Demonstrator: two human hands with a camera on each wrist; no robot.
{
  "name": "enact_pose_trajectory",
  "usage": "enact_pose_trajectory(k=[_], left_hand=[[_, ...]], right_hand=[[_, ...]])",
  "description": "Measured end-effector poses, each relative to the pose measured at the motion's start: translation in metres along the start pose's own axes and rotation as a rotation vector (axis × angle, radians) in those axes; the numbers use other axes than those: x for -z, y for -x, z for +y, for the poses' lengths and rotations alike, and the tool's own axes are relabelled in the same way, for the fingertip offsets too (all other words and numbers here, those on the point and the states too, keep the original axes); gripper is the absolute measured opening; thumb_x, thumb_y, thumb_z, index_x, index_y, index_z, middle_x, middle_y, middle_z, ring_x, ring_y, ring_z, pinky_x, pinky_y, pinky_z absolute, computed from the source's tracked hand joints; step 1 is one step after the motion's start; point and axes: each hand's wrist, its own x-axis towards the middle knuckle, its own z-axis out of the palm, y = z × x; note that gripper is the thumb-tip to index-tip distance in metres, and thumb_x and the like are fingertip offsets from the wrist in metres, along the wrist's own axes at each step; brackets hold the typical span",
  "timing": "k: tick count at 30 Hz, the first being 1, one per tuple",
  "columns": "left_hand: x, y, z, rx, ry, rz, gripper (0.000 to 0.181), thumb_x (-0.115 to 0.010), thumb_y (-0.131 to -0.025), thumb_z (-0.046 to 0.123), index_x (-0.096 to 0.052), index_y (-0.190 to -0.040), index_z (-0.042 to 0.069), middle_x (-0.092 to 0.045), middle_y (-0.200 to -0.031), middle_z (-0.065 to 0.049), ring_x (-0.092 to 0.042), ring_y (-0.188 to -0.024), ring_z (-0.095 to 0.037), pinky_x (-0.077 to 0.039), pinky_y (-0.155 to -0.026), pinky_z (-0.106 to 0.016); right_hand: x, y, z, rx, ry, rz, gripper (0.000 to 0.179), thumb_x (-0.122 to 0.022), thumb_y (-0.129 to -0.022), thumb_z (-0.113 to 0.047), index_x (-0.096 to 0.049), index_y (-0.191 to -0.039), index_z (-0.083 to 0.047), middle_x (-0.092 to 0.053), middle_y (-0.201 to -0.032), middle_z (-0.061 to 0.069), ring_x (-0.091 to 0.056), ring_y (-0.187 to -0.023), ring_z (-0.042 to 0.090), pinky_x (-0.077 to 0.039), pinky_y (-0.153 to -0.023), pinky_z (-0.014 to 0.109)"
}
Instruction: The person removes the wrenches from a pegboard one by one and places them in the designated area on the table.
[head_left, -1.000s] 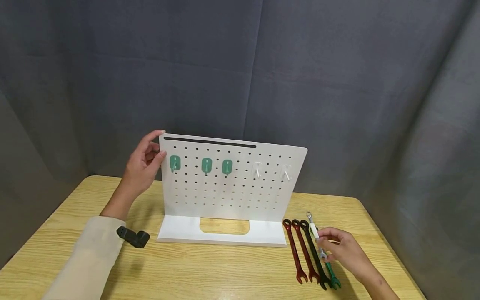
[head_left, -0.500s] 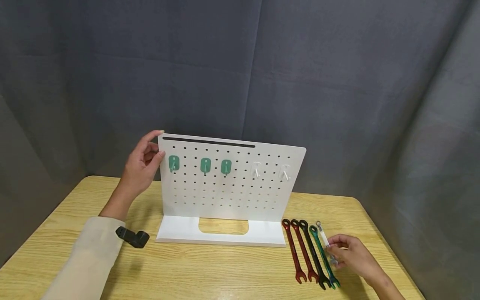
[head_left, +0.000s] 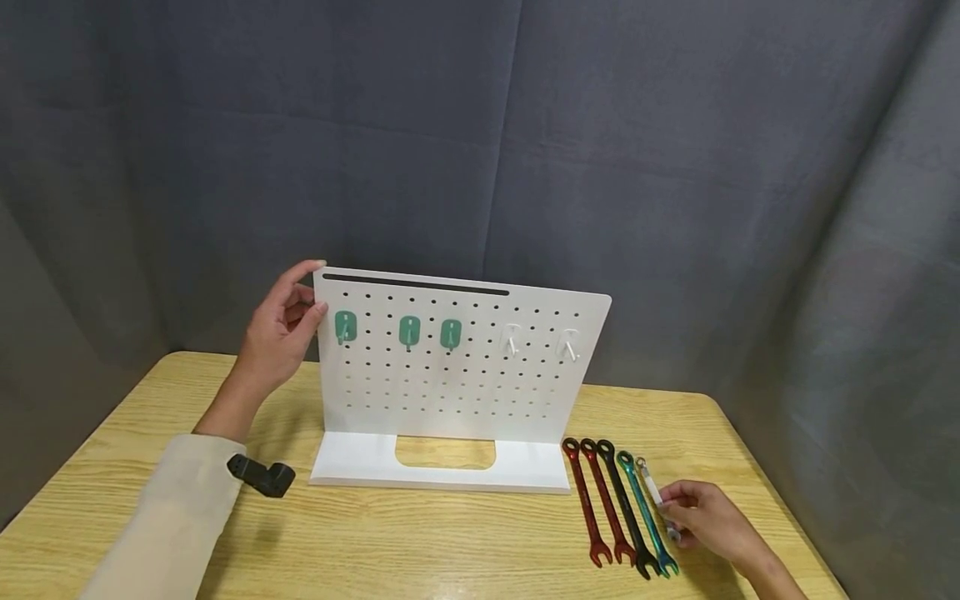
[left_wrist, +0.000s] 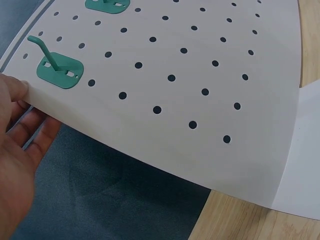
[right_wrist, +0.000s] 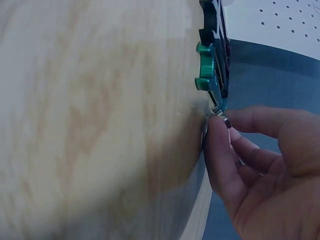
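Note:
My left hand [head_left: 279,333] grips the upper left edge of the white pegboard [head_left: 442,383], thumb on its front and other fingers behind, as the left wrist view shows. At the right, my right hand [head_left: 708,518] pinches a small silver wrench [head_left: 650,482] with a white band round its shank, low over the table; fingers hide its lower part. Left of it lies a blue-green wrench [head_left: 643,505], then a black wrench [head_left: 625,506] and two red wrenches, the outer red wrench [head_left: 588,505] nearest the pegboard base. All lie side by side, ring ends away from me.
Three green hooks [head_left: 409,331] and two whitish hooks [head_left: 512,340] are fixed on the pegboard's upper part. Its flat white base [head_left: 352,467] rests on the wooden table [head_left: 375,542]. Behind the table hangs a grey curtain [head_left: 637,167].
My right hand has moved the silver wrench rightward and down, from over the blue-green wrench to just right of it. My left hand keeps its grip on the pegboard.

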Motion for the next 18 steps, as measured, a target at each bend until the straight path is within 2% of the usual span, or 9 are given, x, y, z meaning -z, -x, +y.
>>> enact_pose_trajectory(k=[9, 18], left_hand=[[0.000, 0.000, -0.001, -0.004, -0.004, 0.015, 0.057, -0.059, -0.103, -0.002, -0.044, -0.155, 0.016, -0.059, -0.106, -0.014, -0.058, -0.087, -0.016, -0.043, -0.075, -0.017], [-0.001, 0.001, -0.001, 0.008, -0.034, -0.001, 0.057, -0.059, -0.103, -0.001, -0.043, -0.155, 0.017, -0.058, -0.107, -0.015, -0.056, -0.090, -0.018, -0.043, -0.078, -0.017]], right_hand=[[-0.009, 0.000, -0.004, -0.045, 0.032, 0.081, 0.015, -0.059, -0.099, 0.001, -0.062, -0.111, 0.010, -0.057, -0.084, 0.010, -0.058, -0.074, 0.022, -0.056, -0.058, 0.035], [-0.017, 0.002, -0.008, -0.074, 0.203, 0.196, 0.014, -0.069, -0.094, 0.001, -0.066, -0.107, 0.003, -0.064, -0.080, 0.006, -0.062, -0.066, 0.021, -0.055, -0.055, 0.036]])
